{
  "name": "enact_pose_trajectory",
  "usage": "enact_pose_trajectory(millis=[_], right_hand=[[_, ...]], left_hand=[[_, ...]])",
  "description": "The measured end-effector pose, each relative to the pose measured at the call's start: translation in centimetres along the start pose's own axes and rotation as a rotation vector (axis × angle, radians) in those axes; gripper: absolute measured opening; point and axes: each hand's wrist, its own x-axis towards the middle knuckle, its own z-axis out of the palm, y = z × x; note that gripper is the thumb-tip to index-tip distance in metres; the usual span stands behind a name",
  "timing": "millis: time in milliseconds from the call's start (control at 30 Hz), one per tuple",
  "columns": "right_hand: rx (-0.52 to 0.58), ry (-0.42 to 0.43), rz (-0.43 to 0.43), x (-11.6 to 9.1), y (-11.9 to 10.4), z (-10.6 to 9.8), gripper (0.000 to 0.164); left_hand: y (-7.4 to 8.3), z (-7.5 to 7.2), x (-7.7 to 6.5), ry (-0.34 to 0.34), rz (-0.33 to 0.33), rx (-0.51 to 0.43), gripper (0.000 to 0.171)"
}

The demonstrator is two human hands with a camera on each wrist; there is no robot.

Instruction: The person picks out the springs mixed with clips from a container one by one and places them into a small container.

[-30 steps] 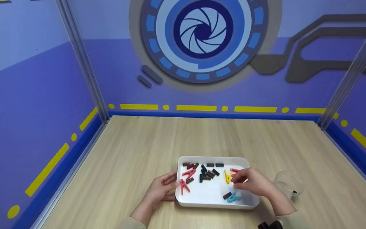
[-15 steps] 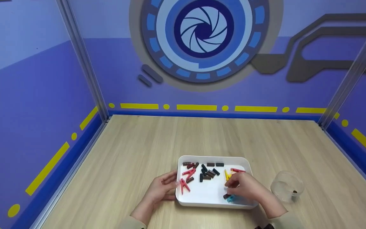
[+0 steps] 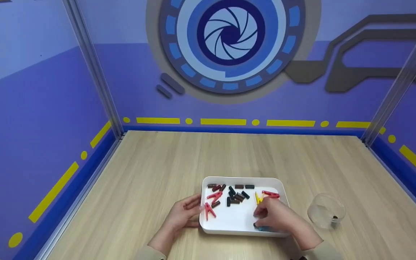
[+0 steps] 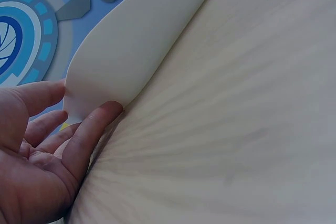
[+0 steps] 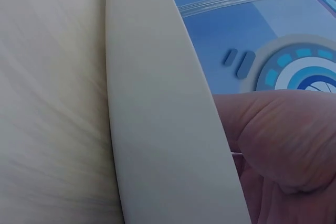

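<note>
A white tray (image 3: 226, 219) holds short dark cylinders (image 3: 239, 197) and small plastic clothespins. My left hand (image 3: 183, 213) rests at the tray's left side. In the left wrist view its fingertips (image 4: 111, 109) touch the outer wall and rim. My right hand (image 3: 276, 216) reaches down into the right part of the tray, thumb and forefinger apart. A dark cylinder end (image 3: 255, 225) and a sliver of a blue clothespin (image 3: 264, 228) show under the thumb. I cannot tell whether the right fingers grip either. The tray wall (image 5: 163, 108) hides those fingertips in the right wrist view.
Two pink clothespins (image 3: 209, 211) lie at the tray's left. A yellow clothespin (image 3: 258, 198) and a red clothespin (image 3: 271, 194) lie beyond the right hand. A clear round container (image 3: 325, 212) with a small dark piece inside stands right of the tray.
My right hand has moved left and toward me, from beside the yellow and red clothespins to over the blue clothespin and dark cylinder, now mostly covered. The left hand has stayed put.
</note>
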Motion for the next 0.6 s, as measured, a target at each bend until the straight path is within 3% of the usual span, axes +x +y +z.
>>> enact_pose_trajectory(millis=[200, 600], right_hand=[[-0.013, -0.027, -0.045, 0.09, -0.16, 0.02, 0.013], [-0.057, -0.023, -0.033, 0.4, 0.05, 0.27, 0.011]], left_hand=[[0.05, -0.06, 0.0, -0.001, 0.006, 0.008, 0.065], [0.1, -0.03, -0.09, -0.006, 0.009, 0.002, 0.064]])
